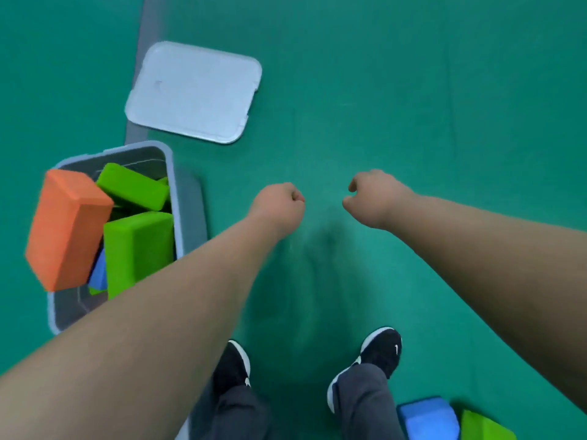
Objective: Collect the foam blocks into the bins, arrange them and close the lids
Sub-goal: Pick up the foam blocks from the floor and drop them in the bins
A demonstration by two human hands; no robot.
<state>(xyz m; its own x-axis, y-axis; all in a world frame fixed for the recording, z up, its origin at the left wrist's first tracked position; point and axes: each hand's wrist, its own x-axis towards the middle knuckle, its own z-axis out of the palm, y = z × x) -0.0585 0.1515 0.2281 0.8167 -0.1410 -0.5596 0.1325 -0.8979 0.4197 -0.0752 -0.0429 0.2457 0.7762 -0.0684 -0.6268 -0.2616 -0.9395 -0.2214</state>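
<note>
Hands: left hand (279, 206) and right hand (370, 198) fisted, empty, frame centre.
Bin (178, 198): blocks (136, 249) piled loosely, unarranged.
Lid (193, 92): off, left open for loading.

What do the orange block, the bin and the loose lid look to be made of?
Orange block: apparently foam, with a matte, slightly grainy face and softened edges. Bin: likely hard plastic, grey, with a smooth thin wall and a pale rolled rim. Lid: likely moulded plastic, pale grey-white, with a faint sheen and rounded corners.

Lidless bin (178, 198), blocks (136, 246) jumbled inside
</note>
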